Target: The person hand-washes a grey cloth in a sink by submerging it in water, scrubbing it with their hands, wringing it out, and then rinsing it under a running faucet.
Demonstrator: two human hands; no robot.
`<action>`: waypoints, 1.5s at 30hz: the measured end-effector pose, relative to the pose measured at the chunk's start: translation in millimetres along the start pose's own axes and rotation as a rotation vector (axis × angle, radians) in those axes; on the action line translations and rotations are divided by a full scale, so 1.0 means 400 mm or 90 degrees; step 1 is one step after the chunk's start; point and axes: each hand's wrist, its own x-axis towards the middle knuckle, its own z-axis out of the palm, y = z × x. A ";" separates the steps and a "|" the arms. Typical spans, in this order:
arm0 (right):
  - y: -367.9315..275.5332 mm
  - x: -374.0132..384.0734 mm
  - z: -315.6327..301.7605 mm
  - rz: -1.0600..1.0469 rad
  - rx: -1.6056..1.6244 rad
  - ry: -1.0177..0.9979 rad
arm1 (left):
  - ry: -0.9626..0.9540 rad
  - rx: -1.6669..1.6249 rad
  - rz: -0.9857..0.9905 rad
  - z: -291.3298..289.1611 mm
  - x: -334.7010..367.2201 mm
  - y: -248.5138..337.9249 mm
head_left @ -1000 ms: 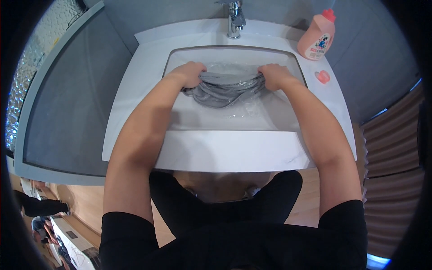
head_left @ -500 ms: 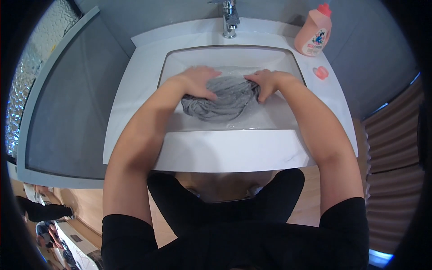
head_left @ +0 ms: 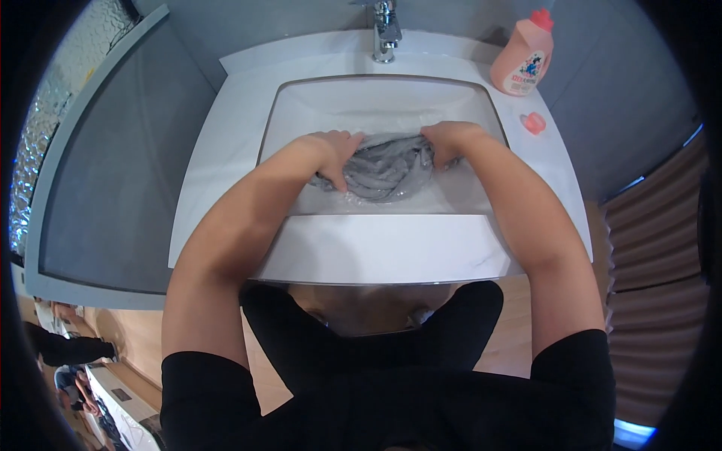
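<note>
A wet, crumpled grey cloth [head_left: 389, 169] lies bunched in water in the white rectangular sink [head_left: 301, 101]. My left hand [head_left: 336, 154] is closed on its left end, with the thumb toward the near side and the fingers along the far side. At the right end, my right hand [head_left: 445, 143] grips the cloth, its fingertips partly hidden in the folds and water. Small splashes and bubbles show along the cloth's near edge. What kind of fabric item it is cannot be made out.
A chrome faucet [head_left: 385, 34] stands behind the sink. On the white countertop [head_left: 376, 248] at the right are a pink detergent bottle [head_left: 523, 60] and a pink cap [head_left: 535, 123]. A grey panel [head_left: 113, 173] borders the left side; a brown pleated curtain [head_left: 658, 263] hangs right.
My left hand has come nearer and slightly right, and both hands have closed in on the cloth's ends. The cloth is more bunched and narrower, with water stirred around it.
</note>
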 end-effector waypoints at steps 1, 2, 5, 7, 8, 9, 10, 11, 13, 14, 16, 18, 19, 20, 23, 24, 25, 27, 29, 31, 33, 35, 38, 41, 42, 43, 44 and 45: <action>0.012 0.003 0.002 -0.005 0.048 -0.010 | 0.015 -0.027 0.004 0.001 0.004 -0.013; 0.026 0.008 -0.001 -0.005 0.048 -0.010 | 0.015 -0.027 0.004 0.004 0.006 -0.025; 0.068 0.014 -0.003 -0.034 0.148 0.026 | 0.015 -0.013 -0.036 -0.008 0.009 -0.035; 0.089 0.022 0.010 -0.038 0.234 0.192 | 0.015 -0.016 -0.118 -0.020 0.016 -0.037; 0.098 0.029 0.016 -0.037 0.234 0.192 | 0.015 -0.016 -0.117 -0.019 0.020 -0.039; 0.096 0.031 0.017 -0.058 0.264 0.222 | 0.052 -0.007 -0.138 -0.012 0.024 -0.044; 0.097 0.034 0.015 -0.078 0.293 0.252 | 0.089 0.002 -0.158 -0.008 0.028 -0.050; 0.105 0.034 0.007 -0.079 0.293 0.252 | 0.089 0.003 -0.160 -0.009 0.035 -0.059; 0.110 0.022 -0.025 -0.014 0.412 0.106 | 0.181 -0.049 -0.195 -0.016 0.044 -0.073; 0.118 0.029 -0.023 -0.015 0.412 0.105 | 0.181 -0.050 -0.197 -0.018 0.047 -0.080; 0.144 0.036 -0.007 0.004 0.583 0.216 | 0.254 -0.249 -0.240 -0.021 0.060 -0.089; 0.131 0.047 0.021 0.033 0.640 0.232 | 0.282 -0.289 -0.228 0.017 0.062 -0.105; 0.117 0.051 0.038 0.062 0.698 0.248 | 0.310 -0.329 -0.215 0.033 0.060 -0.107; 0.101 0.059 0.058 0.089 0.746 0.291 | 0.308 -0.365 -0.236 0.045 0.062 -0.107; 0.061 0.052 0.049 0.068 0.949 0.230 | 0.375 -0.459 -0.271 0.023 0.058 -0.095; 0.053 0.050 0.041 0.060 0.959 0.224 | 0.421 -0.510 -0.285 0.015 0.062 -0.096; 0.048 0.045 0.036 0.058 0.959 0.223 | 0.422 -0.510 -0.288 0.015 0.058 -0.098; 0.042 0.034 0.038 0.089 0.737 0.244 | 0.486 -0.582 -0.302 0.007 0.052 -0.096; 0.049 0.041 0.055 0.084 0.655 0.242 | 0.527 -0.697 -0.273 -0.002 0.042 -0.085; 0.037 0.033 0.042 -0.032 0.434 0.184 | 0.565 -0.812 -0.242 -0.022 0.025 -0.060; 0.027 0.022 0.036 -0.025 0.430 0.094 | 0.637 -0.897 -0.159 -0.047 0.011 -0.034; 0.013 0.012 0.043 -0.128 0.358 0.069 | 0.663 -0.954 -0.098 -0.062 0.003 -0.010; -0.022 -0.016 0.026 -0.109 0.410 0.019 | 0.695 -1.081 0.029 -0.102 -0.016 0.018; -0.052 -0.036 -0.018 -0.123 0.422 -0.058 | 0.692 -1.177 0.166 -0.158 -0.041 0.052; -0.068 -0.056 -0.022 -0.179 0.421 0.044 | 0.685 -1.200 0.232 -0.165 -0.045 0.060; -0.075 -0.068 -0.023 -0.235 0.418 0.147 | 0.684 -1.200 0.234 -0.161 -0.046 0.065; -0.067 -0.019 0.027 -0.260 0.462 0.251 | 0.679 -1.219 0.270 -0.156 -0.048 0.073; -0.080 -0.030 0.020 -0.261 0.462 0.250 | 0.675 -1.236 0.303 -0.152 -0.056 0.080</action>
